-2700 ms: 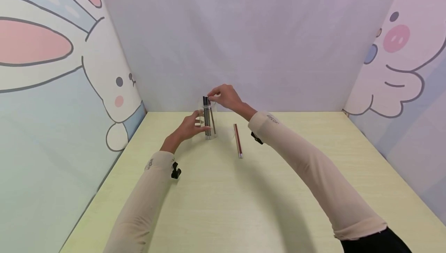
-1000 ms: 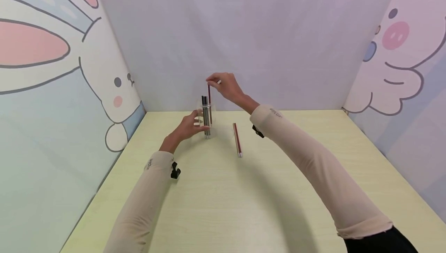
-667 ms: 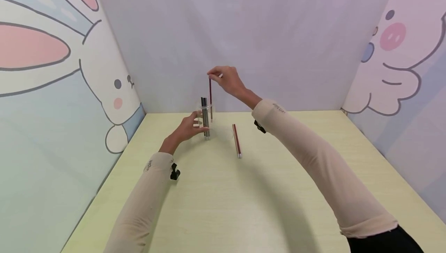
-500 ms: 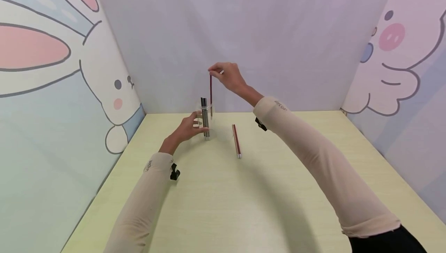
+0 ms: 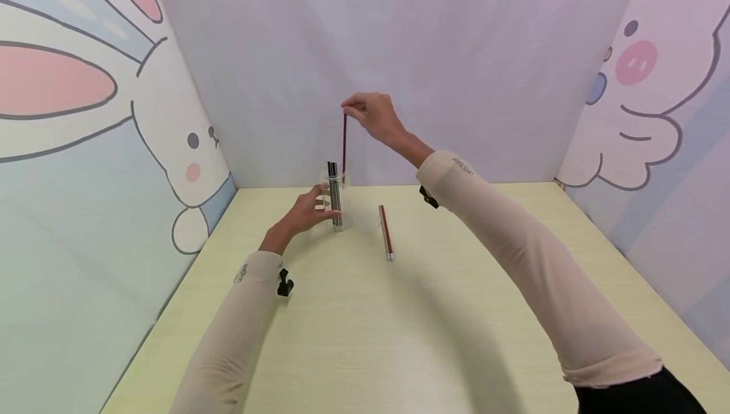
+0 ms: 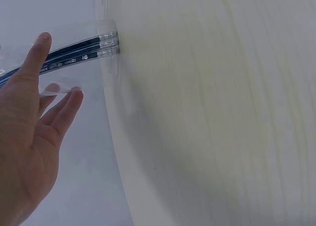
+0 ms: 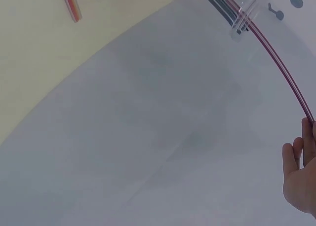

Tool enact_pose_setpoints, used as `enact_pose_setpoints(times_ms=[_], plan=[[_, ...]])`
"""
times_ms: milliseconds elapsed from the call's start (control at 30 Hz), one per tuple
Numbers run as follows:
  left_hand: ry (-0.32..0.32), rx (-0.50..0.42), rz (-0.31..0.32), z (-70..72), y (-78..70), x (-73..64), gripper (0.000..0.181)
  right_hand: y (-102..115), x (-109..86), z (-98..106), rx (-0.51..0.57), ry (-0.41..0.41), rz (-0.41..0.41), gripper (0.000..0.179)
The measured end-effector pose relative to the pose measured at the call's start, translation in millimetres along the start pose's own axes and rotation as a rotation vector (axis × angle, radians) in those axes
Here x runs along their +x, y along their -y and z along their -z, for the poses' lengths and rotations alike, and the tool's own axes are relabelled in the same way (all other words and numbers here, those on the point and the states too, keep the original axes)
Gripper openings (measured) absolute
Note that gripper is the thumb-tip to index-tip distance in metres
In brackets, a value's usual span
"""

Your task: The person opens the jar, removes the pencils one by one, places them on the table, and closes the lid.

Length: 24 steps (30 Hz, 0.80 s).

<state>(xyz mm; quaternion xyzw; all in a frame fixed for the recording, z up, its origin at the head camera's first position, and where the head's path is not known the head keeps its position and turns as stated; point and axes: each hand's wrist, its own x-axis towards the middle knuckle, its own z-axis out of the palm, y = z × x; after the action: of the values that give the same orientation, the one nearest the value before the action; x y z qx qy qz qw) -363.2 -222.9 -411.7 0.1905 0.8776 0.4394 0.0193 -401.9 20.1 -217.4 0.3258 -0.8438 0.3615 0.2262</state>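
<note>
A clear plastic cup (image 5: 346,197) stands upright near the table's back edge, with several dark pencils (image 5: 334,189) inside. My left hand (image 5: 307,212) holds its left side, thumb across the front and fingers behind. In the left wrist view, the silvery ends of the dark pencils (image 6: 74,54) show at the cup's base. Above the cup, my right hand (image 5: 377,117) pinches the top end of a dark red pencil (image 5: 345,141). That pencil hangs almost vertically, its lower end still within the cup's mouth. The right wrist view shows the red pencil (image 7: 281,65) passing through the clear rim (image 7: 245,18).
To the right of the cup, red pencils (image 5: 386,233) lie side by side on the pale wooden table (image 5: 365,325). A plain light curtain (image 5: 456,71) hangs behind. Panels with a cartoon rabbit (image 5: 171,129) and a pig (image 5: 633,103) flank the table.
My right hand has risen well above the cup, drawing the red pencil up most of its length. The left hand stays on the cup.
</note>
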Motion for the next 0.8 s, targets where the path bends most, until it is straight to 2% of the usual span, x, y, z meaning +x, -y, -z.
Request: enact_pose_setpoints(times_ms=[500, 800], plan=[[-0.007, 0.005, -0.003, 0.5, 1.5, -0.6, 0.089, 18, 16.9, 29, 0.003, -0.079, 0.025, 0.021], [-0.008, 0.022, -0.017, 2.2, 2.2, 1.3, 0.089, 15, 15.8, 44, -0.011, -0.121, 0.007, 0.021]])
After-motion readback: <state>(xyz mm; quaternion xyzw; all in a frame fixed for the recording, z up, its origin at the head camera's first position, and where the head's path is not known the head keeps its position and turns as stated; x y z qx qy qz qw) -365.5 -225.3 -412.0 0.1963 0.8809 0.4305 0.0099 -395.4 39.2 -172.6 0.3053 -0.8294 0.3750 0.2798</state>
